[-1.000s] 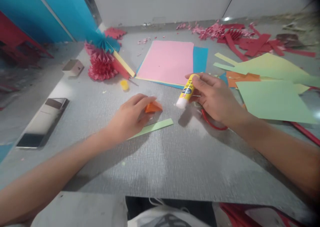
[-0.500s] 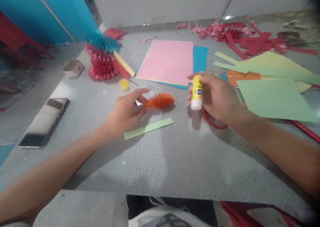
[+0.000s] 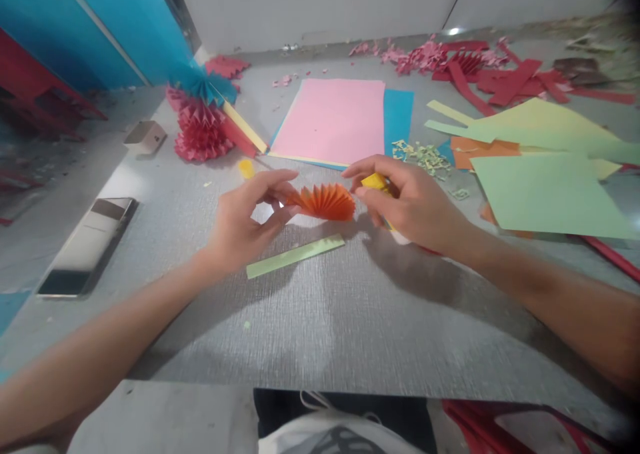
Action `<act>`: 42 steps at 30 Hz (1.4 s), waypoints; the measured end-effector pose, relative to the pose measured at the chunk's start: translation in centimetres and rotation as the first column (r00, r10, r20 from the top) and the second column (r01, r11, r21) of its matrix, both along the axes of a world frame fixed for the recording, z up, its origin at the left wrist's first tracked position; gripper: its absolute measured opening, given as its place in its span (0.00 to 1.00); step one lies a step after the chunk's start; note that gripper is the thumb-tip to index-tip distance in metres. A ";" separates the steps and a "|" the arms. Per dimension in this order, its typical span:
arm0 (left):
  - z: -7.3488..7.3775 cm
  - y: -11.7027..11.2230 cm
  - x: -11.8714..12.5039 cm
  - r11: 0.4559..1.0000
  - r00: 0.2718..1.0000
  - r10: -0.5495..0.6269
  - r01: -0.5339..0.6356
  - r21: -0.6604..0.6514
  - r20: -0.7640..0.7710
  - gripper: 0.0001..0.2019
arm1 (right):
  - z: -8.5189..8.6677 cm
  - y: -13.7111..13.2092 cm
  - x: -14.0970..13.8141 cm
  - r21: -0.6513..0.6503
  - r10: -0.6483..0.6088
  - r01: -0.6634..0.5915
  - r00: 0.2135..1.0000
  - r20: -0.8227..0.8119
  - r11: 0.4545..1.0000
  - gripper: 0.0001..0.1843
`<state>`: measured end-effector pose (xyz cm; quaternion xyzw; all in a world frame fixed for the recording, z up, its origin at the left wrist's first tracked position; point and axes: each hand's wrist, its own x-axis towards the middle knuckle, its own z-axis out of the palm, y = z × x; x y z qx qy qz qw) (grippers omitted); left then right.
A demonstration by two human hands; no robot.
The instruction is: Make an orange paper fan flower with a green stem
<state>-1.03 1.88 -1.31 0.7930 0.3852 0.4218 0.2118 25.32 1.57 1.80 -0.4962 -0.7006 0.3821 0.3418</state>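
My left hand (image 3: 257, 211) pinches the left end of an orange pleated paper fan (image 3: 327, 202) between thumb and fingers, just above the table. My right hand (image 3: 407, 197) is closed around a yellow glue stick (image 3: 377, 182), mostly hidden by the palm, its white end showing below. The fingertips of this hand are close to the fan's right edge; whether they touch it I cannot tell. In front of the fan lies a light green paper strip (image 3: 295, 256). A yellow cap (image 3: 245, 168) sits just behind my left hand.
Pink paper sheets (image 3: 335, 117) lie at the back middle, green sheets (image 3: 550, 191) to the right. Red and blue pleated paper pieces (image 3: 203, 131) stand back left, near a small box (image 3: 145, 138) and a phone (image 3: 89, 246). Red scraps (image 3: 515, 84) and green shreds (image 3: 425, 158) lie behind.
My right hand has moved left toward the fan and turned the glue stick, tilting it into the palm. My left hand now has the fan's end lifted slightly between its fingers.
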 end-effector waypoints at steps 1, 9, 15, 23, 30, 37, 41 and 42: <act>0.1 -0.1 0.1 1.000 1.000 0.005 -0.005 0.012 0.016 0.21 | -0.1 0.0 0.0 0.060 0.007 -0.009 0.999 0.041 0.998 0.16; 1.2 -1.4 1.0 0.994 0.991 0.104 -0.101 -0.038 0.088 0.21 | -0.3 0.2 0.1 -0.065 0.062 -0.062 0.998 0.002 0.996 0.24; 1.5 -1.5 1.2 0.987 0.994 0.087 -0.076 -0.143 0.067 0.26 | 0.4 -0.1 0.1 -0.232 0.018 -0.059 0.984 -0.177 0.971 0.17; 1.8 -2.1 1.9 0.946 0.995 0.064 -0.034 -0.322 0.083 0.34 | 0.2 0.0 0.2 -0.243 -0.022 -0.028 0.979 -0.203 0.970 0.21; 1.3 -2.5 1.8 0.946 0.969 -0.081 0.002 -0.324 -0.233 0.39 | 1.7 0.6 2.1 -0.157 0.008 -0.010 1.000 -0.015 0.988 0.23; 1.3 -2.1 1.5 0.942 0.927 -0.142 0.019 -0.335 -0.347 0.28 | 2.2 1.5 4.1 0.032 0.165 -0.193 0.903 0.397 0.981 0.21; 1.0 -1.8 1.2 0.929 0.935 -0.181 0.060 -0.366 -0.305 0.30 | 1.7 1.5 3.9 0.049 0.213 -0.260 0.872 0.440 0.964 0.20; 1.0 -1.7 1.2 0.927 0.935 -0.194 0.075 -0.367 -0.297 0.30 | 1.5 1.5 3.7 0.051 0.209 -0.257 0.873 0.441 0.965 0.20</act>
